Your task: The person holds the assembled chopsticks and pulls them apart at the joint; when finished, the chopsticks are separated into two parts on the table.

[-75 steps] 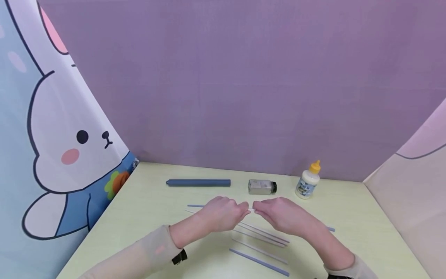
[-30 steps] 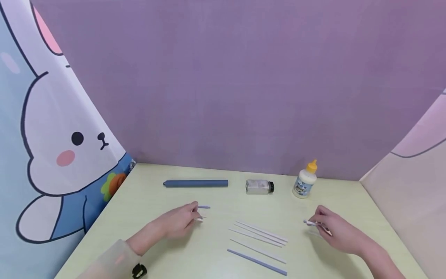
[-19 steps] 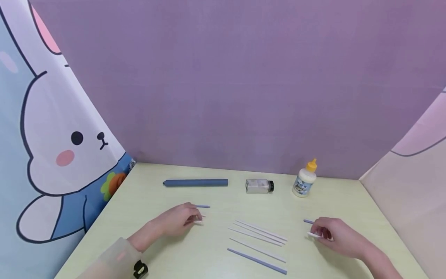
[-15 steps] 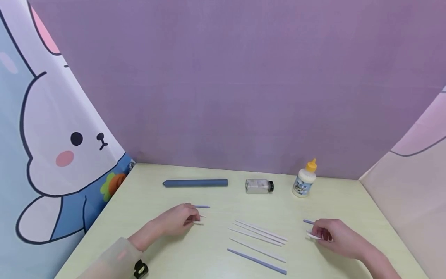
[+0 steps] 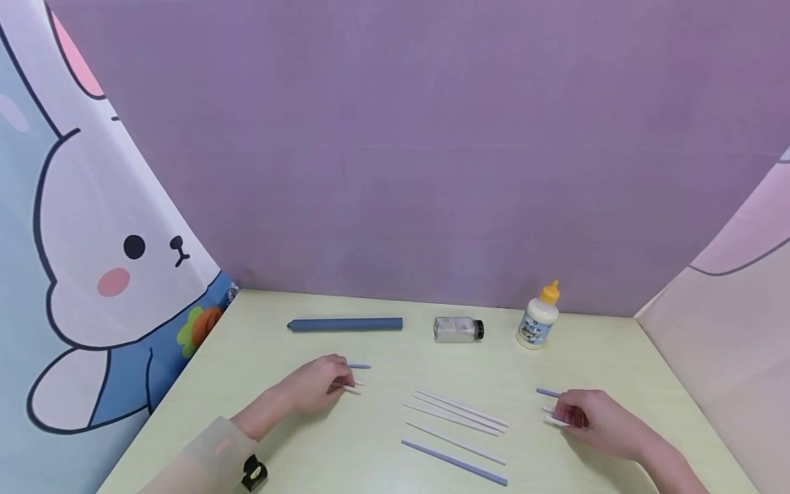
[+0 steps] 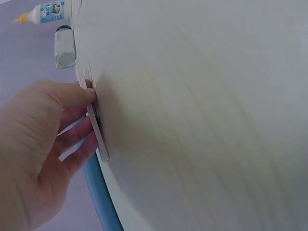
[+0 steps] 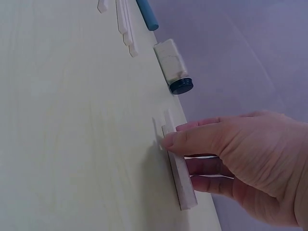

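At the left of the table, my left hand (image 5: 315, 384) pinches a short white stick (image 6: 99, 134) between thumb and fingers, low over the tabletop. Just beyond it lie a lavender stick piece (image 5: 359, 366) and the tip of another white piece, both partly covered by the hand. Far to the right, my right hand (image 5: 607, 424) holds a similar short white stick (image 7: 182, 180) by its thumb and fingertips, close to the table. Past those fingers show a second lavender piece (image 5: 546, 392) and a white end, the rest hidden behind the hand.
Between the hands lie several long pale sticks (image 5: 457, 442) and a lavender one (image 5: 454, 463), slanting. Along the back are a dark blue rod (image 5: 345, 324), a clear jar with a black lid (image 5: 455, 330) on its side, and an upright glue bottle (image 5: 535, 322). A purple cloth (image 5: 395, 151) hangs behind.
Both hands met over the middle on a white stick; they have since moved apart, one to each side, each with a short piece. Lately they only shift slightly close to the table.
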Motion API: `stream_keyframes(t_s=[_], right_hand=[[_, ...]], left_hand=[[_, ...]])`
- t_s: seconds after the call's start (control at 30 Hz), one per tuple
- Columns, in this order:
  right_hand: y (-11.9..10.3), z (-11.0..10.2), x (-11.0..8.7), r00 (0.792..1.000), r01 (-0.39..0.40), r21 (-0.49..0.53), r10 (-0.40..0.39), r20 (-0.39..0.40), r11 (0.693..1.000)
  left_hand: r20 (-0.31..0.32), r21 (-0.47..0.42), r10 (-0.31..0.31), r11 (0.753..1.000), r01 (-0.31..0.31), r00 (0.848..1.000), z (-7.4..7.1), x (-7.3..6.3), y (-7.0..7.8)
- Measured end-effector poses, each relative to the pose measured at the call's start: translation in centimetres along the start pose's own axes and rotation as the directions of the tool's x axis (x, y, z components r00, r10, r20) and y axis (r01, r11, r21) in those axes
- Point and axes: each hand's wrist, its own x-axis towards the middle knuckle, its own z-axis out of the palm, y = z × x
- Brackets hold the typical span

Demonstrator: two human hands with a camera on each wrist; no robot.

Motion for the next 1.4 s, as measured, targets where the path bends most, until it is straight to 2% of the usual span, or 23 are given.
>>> stream_keyframes(t_s=[0.37,0.5,0.63,0.83,1.0,1.2,1.4], right_hand=[[0.1,0.5,0.2,1.000,-0.012,0.009,0.011,0.029,1.000],[0.1,0.5,0.2,1.000,0.005,0.005,-0.005,0.014,1.000],[-0.1,0.4,0.3,1.000,0.018,-0.017,-0.019,-0.016,1.000],[-0.7,0.0,1.5,0.996,0.061,-0.073,-0.066,-0.061,0.995],[-1.9,0.1,3.2,0.996,0.072,-0.066,-0.074,-0.042,0.995],[-3.2,1.0,5.4,0.997,0.074,-0.034,-0.073,0.015,0.997],[-4.3,2.2,7.1,0.994,0.101,0.000,-0.101,0.050,0.995]], left_hand=[[-0.010,-0.014,-0.019,1.000,0.019,1.000,0.1,0.3,-0.2],[-0.010,-0.014,-0.010,1.000,0.010,1.000,0.0,0.4,0.0],[-0.013,-0.015,0.021,1.000,-0.022,1.000,-0.1,1.0,0.8],[0.035,-0.015,0.027,1.000,-0.026,0.999,-0.4,3.6,3.3],[0.060,-0.026,0.083,0.996,-0.081,0.995,-0.3,6.4,5.7],[0.069,-0.050,0.150,0.988,-0.147,0.986,1.3,9.1,7.6],[0.066,-0.061,0.131,0.990,-0.127,0.989,2.8,10.5,8.9]])
